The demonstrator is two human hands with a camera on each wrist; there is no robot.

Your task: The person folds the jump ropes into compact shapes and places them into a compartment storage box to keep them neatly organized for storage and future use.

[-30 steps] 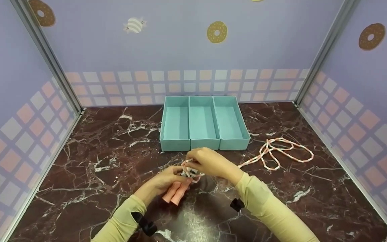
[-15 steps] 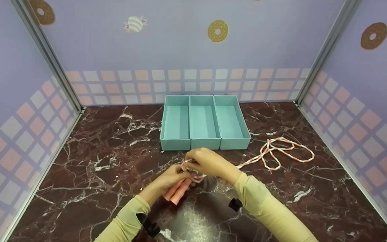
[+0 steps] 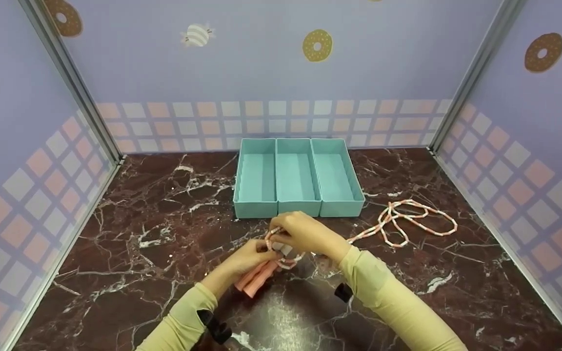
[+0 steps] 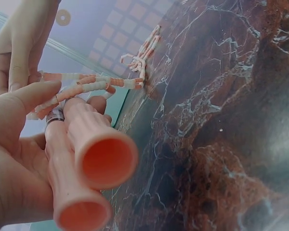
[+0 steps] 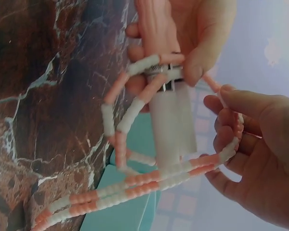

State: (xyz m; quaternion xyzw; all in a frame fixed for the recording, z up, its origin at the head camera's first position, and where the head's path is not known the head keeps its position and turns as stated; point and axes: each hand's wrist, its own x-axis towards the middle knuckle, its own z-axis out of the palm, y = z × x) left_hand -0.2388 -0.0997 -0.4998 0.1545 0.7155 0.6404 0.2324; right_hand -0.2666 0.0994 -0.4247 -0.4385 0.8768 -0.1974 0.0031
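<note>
Two pink jump rope handles (image 4: 94, 122) lie side by side in my left hand (image 3: 247, 257), their flared hollow ends toward me in the left wrist view. Its thumb presses near a turn of the pink-and-white beaded rope (image 5: 144, 179) at the handles' far end. Whitish end sections (image 5: 171, 122) extend past a dark-and-silver band there. My right hand (image 3: 310, 236) pinches the rope beside the handles, fingers curled; a loop hangs around the whitish sections. The rest of the rope runs rightward into loose coils on the table. My right hand partly hides the loop in the head view.
A teal tray (image 3: 256, 209) with three compartments stands just beyond my hands. The dark marbled table (image 3: 164, 273) is bounded by patterned purple walls (image 3: 261, 58) at the back and both sides.
My left thumb has shifted forward over the handles' far end. My right hand has risen slightly, and the rope loop beside the handles looks wider. The loose coils have not moved.
</note>
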